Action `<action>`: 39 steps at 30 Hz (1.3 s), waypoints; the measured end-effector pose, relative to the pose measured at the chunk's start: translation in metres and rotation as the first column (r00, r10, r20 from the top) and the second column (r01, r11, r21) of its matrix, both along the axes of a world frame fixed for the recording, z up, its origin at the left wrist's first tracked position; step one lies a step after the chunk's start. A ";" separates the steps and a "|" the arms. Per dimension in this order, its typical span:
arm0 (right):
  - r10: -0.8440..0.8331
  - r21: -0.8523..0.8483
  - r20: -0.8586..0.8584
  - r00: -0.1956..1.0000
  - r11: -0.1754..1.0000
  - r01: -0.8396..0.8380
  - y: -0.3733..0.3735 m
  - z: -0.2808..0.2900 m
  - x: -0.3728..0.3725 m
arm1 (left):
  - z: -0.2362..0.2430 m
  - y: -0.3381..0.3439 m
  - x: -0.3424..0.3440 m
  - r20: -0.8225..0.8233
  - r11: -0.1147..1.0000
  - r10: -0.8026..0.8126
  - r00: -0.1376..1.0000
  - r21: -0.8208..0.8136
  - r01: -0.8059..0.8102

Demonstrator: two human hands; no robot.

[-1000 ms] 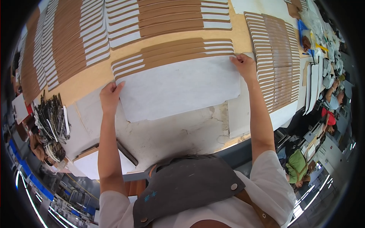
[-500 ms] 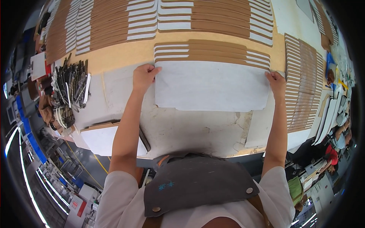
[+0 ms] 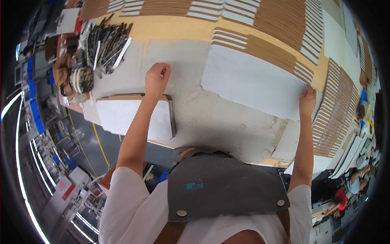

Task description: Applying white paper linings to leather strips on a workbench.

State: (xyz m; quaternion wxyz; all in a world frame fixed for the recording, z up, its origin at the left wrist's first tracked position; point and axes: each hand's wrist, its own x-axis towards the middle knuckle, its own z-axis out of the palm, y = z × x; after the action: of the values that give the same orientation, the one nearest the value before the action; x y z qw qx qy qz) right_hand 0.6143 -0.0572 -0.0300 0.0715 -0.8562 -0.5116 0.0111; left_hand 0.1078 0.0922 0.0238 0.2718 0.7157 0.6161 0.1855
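Item, one white-faced panel, round-cornered: laid flat, slightly aslant, on the counter, right of centre, as the foremost of a short overlapping row, of which brown middles and white end strips are shown in steps behind it. Item, right hand: fingertips set at the panel's right edge near the upper corner, drawn together; whether the edge is pinched or only touched cannot be told. Item, left hand: loosely curled, a gap left between thumb and fingers, nothing seen in it; held well apart from the panel, between it and a stack of white-faced panels at the near left edge, over which the left forearm is passed. Item, a bundle of dark strips, with paler ones among them, placed at the far left. Item, longer overlapping rows ranged along the far side; a further glossy-banded row at the right. Step in hand, as judged: the placing of the front panel, its stepped margin being all but settled. Called for next, as judged: the right edge to be evened and let go, and another panel to be lifted singly from the stack by the left hand.
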 end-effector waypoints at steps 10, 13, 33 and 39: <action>0.377 0.304 -0.493 0.784 0.919 -0.252 0.042 0.027 -0.204 | 0.009 -0.093 -0.088 -0.272 0.928 -0.259 0.927 0.196 0.317; 0.578 0.358 -0.585 0.569 0.813 -0.459 0.045 0.039 -0.296 | 0.014 -0.085 -0.083 -0.218 0.942 -0.238 0.947 0.184 0.279; 0.178 0.095 -0.951 0.252 0.946 -0.310 0.009 0.089 -0.311 | 0.094 -0.030 -0.223 -0.491 0.867 -0.427 0.760 -0.460 0.190; -0.234 -0.224 -0.972 -0.002 0.928 0.298 -0.025 0.081 -0.146 | 0.052 -0.007 -0.078 0.115 0.816 -0.016 0.993 -0.572 0.080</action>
State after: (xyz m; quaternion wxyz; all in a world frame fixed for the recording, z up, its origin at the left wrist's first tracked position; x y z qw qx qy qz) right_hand 0.4683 -0.0826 0.0508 0.4218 -0.6915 -0.1515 0.5665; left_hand 0.0299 0.0847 0.0759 0.5119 0.6046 0.6099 0.0212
